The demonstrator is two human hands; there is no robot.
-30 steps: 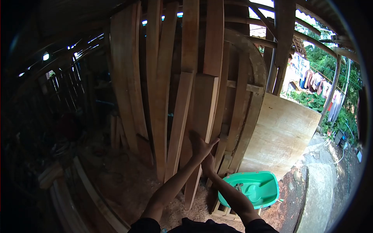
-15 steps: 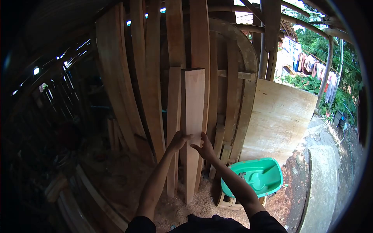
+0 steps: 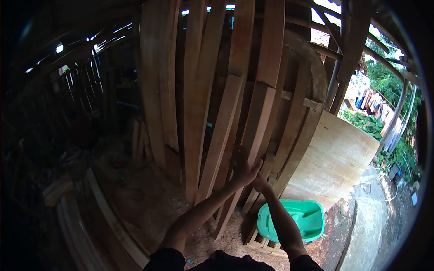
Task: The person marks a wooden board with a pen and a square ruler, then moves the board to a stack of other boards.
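Observation:
A tall wooden plank [image 3: 260, 119] leans in front of me, its narrow pale edge turned towards me and its broad face in shadow on the left. My left hand [image 3: 245, 172] is on the plank around mid-height, its shaded fingers reaching up the broad face and its thumb towards the edge. Close against it, my right hand [image 3: 260, 182] holds the right side of the plank, its fingers mostly hidden. Just left stands a shorter plank [image 3: 220, 140], tilted the same way and apart from my hands.
Several long boards [image 3: 199, 95] lean upright behind. A green plastic baby bathtub [image 3: 316, 221] sits on a wooden frame [image 3: 264, 244] at right, before a plywood sheet [image 3: 334, 156]. More timber [image 3: 115, 221] lies at lower left. Shavings [image 3: 205, 246] cover the ground.
The plank has turned so its narrow edge faces me, and it now slants to the right. Both hands have come closer together on it. The view has swung left.

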